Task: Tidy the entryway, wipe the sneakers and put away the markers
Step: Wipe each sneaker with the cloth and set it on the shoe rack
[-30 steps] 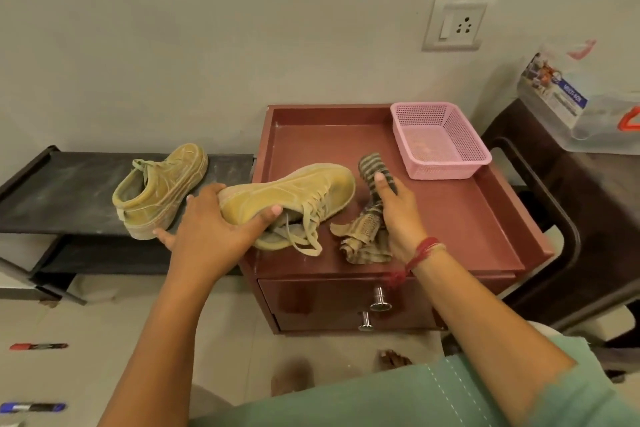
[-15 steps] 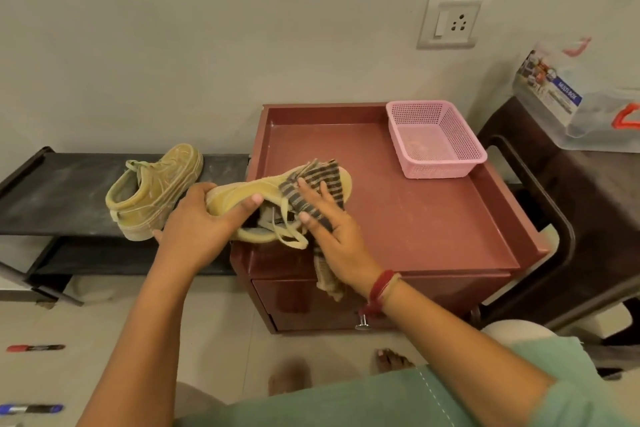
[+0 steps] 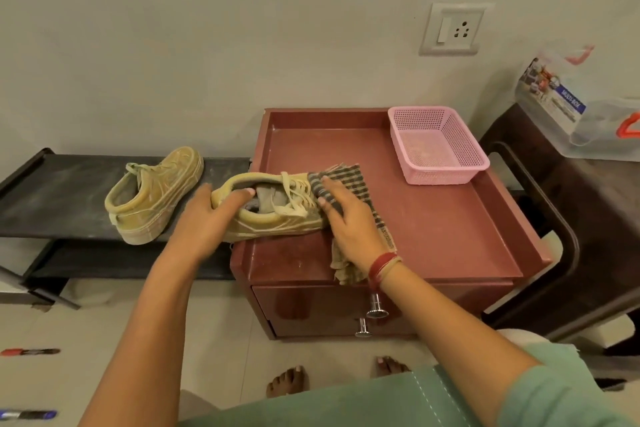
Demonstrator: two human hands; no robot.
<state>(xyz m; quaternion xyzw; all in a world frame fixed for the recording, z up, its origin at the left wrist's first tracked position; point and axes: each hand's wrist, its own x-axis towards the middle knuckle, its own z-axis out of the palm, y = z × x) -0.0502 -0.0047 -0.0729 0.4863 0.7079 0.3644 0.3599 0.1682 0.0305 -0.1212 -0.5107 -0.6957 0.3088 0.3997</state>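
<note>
A tan sneaker lies across the left edge of the red-brown cabinet top. My left hand grips its heel, the thumb hooked inside the collar. My right hand presses a striped cloth flat over the sneaker's toe, and the cloth's tail hangs toward the cabinet's front edge. The second tan sneaker stands on the black shoe rack to the left. A red marker and a blue marker lie on the floor at the far left.
A pink mesh basket sits at the cabinet's back right corner. Drawer knobs stick out of the cabinet front. A dark table with a plastic box stands to the right. My bare feet are on the tiled floor.
My right hand lifted the cloth from the cabinet top and laid it over the sneaker's toe. The sneaker has turned so its opening faces up, with my left thumb now inside the collar.
</note>
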